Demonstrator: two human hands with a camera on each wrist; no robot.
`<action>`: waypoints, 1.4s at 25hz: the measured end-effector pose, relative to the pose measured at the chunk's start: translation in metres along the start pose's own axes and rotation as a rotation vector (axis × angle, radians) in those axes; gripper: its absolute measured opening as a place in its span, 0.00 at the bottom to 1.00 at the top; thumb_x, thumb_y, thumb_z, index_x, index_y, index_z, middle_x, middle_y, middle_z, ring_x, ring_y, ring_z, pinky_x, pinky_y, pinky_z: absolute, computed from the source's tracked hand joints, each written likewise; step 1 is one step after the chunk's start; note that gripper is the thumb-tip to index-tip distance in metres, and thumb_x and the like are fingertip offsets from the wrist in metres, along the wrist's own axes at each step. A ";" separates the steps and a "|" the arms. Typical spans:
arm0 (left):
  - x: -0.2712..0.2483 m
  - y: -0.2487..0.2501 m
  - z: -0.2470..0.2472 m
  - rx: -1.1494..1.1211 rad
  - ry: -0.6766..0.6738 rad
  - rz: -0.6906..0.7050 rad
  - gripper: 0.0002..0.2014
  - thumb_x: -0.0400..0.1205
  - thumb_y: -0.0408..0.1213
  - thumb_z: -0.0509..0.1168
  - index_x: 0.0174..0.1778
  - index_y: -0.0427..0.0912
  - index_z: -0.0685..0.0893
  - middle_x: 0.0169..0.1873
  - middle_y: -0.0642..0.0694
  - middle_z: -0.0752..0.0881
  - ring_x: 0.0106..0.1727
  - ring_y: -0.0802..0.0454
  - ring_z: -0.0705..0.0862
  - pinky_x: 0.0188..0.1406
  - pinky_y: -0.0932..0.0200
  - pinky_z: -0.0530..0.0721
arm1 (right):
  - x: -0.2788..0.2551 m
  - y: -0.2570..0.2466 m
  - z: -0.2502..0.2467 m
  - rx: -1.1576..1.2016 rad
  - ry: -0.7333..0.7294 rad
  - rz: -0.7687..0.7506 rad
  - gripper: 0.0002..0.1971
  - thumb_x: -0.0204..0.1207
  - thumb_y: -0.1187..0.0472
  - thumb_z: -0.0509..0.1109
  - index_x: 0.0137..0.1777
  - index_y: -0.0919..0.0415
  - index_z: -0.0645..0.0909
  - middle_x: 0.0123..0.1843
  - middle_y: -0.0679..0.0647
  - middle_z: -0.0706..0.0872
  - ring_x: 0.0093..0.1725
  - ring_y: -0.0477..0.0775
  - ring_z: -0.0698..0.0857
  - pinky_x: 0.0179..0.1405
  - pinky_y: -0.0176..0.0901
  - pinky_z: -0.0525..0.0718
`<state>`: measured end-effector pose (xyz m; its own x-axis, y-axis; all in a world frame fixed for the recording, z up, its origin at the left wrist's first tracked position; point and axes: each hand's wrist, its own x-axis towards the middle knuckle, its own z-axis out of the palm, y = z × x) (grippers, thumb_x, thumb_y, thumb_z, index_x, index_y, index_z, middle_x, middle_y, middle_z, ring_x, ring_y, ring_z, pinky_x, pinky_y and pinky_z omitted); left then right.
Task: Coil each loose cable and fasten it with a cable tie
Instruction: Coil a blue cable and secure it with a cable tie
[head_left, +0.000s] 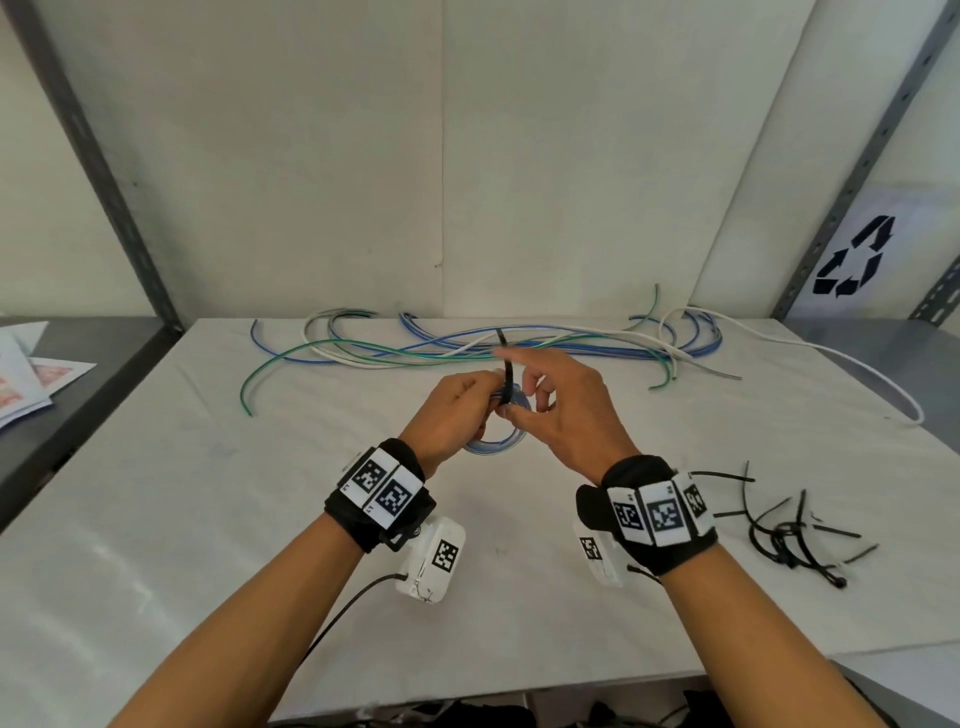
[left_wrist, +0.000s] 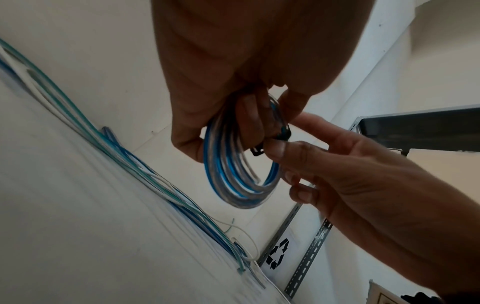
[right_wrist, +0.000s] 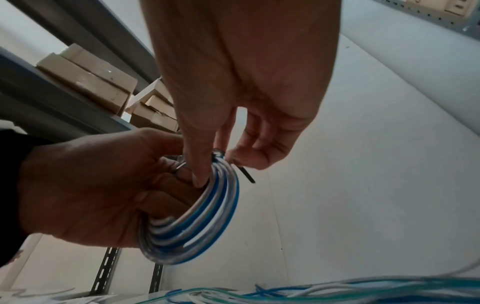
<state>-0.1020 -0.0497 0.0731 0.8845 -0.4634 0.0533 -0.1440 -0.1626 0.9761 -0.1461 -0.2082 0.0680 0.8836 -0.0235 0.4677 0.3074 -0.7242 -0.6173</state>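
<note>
My left hand (head_left: 480, 397) grips a small coil of blue and clear cable (head_left: 493, 441) above the middle of the table. A black cable tie (head_left: 506, 371) is wrapped over the top of the coil, its tail pointing up and away. My right hand (head_left: 519, 389) pinches the tie at the coil, thumb underneath and index finger along the tail. In the left wrist view the coil (left_wrist: 233, 179) hangs from my curled fingers and the right thumb presses the tie's head (left_wrist: 258, 152). In the right wrist view the tie's tail (right_wrist: 246, 174) sticks out beside the coil (right_wrist: 207, 222).
Several loose blue, green and white cables (head_left: 467, 348) lie tangled along the back of the white table (head_left: 208, 519). A heap of black cable ties (head_left: 789, 530) sits at the right. Papers (head_left: 26, 374) lie on the dark shelf to the left. Metal shelf posts stand on both sides.
</note>
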 end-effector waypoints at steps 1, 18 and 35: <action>-0.001 0.001 0.000 0.019 -0.007 0.008 0.21 0.90 0.41 0.54 0.29 0.45 0.74 0.21 0.55 0.71 0.26 0.54 0.65 0.29 0.60 0.66 | 0.001 0.000 0.000 -0.073 -0.018 -0.013 0.26 0.71 0.56 0.82 0.69 0.42 0.83 0.45 0.45 0.80 0.36 0.45 0.77 0.38 0.36 0.77; 0.012 -0.023 -0.008 -0.144 0.068 -0.059 0.16 0.90 0.41 0.56 0.36 0.44 0.74 0.21 0.56 0.68 0.23 0.57 0.64 0.26 0.62 0.66 | 0.007 -0.011 -0.002 0.410 0.057 0.112 0.13 0.73 0.71 0.79 0.57 0.60 0.89 0.44 0.52 0.94 0.44 0.48 0.92 0.52 0.38 0.87; 0.004 -0.012 -0.016 -0.119 0.248 0.299 0.07 0.88 0.35 0.63 0.47 0.35 0.79 0.24 0.56 0.81 0.22 0.59 0.69 0.24 0.66 0.67 | 0.000 -0.030 0.024 0.918 0.108 0.339 0.10 0.86 0.57 0.68 0.53 0.62 0.88 0.37 0.52 0.84 0.31 0.46 0.71 0.27 0.37 0.65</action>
<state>-0.0891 -0.0354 0.0648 0.8935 -0.2488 0.3739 -0.3720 0.0565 0.9265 -0.1472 -0.1703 0.0711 0.9526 -0.2274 0.2019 0.2388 0.1486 -0.9596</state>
